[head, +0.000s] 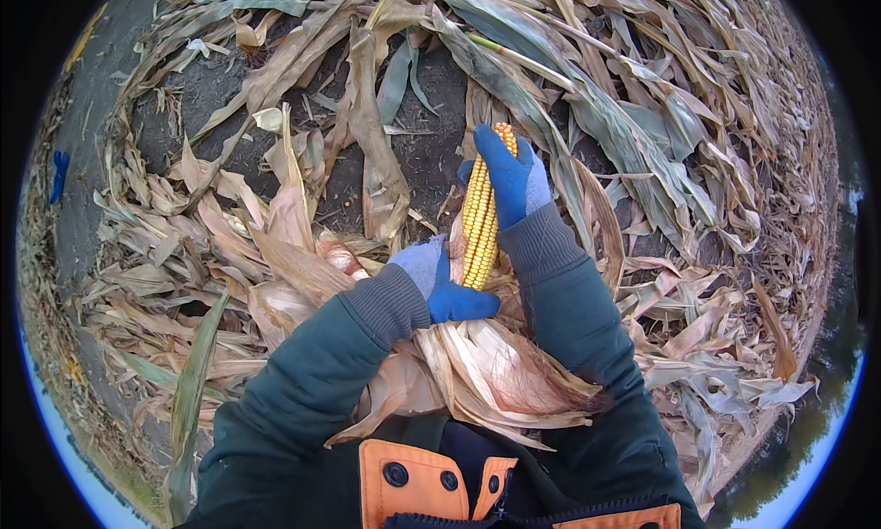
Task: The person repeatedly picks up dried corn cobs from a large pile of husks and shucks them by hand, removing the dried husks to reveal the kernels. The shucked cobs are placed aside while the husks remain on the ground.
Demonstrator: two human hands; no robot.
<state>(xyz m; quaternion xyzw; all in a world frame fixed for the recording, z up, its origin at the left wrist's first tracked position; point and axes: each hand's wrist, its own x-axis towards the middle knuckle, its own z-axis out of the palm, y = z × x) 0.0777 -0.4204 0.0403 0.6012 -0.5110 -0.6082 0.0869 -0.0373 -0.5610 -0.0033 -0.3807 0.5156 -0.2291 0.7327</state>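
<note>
A yellow ear of corn stands nearly upright in the picture, its kernels bare and its tip orange. My right hand, in a blue coated glove, is closed around its upper part, with the tip showing above the thumb. Around the base is my left hand, gloved alike, its thumb lying across the ear's lower end. Peeled, pale husk with reddish silk spreads below my left hand, towards the jacket. The fingers behind the ear are mostly hidden.
Dry corn stalks and leaves lie thickly in front and to the right. Loose husks are heaped at the left. Dark soil shows between them. A blue object lies at the far left, on a strip of bare ground.
</note>
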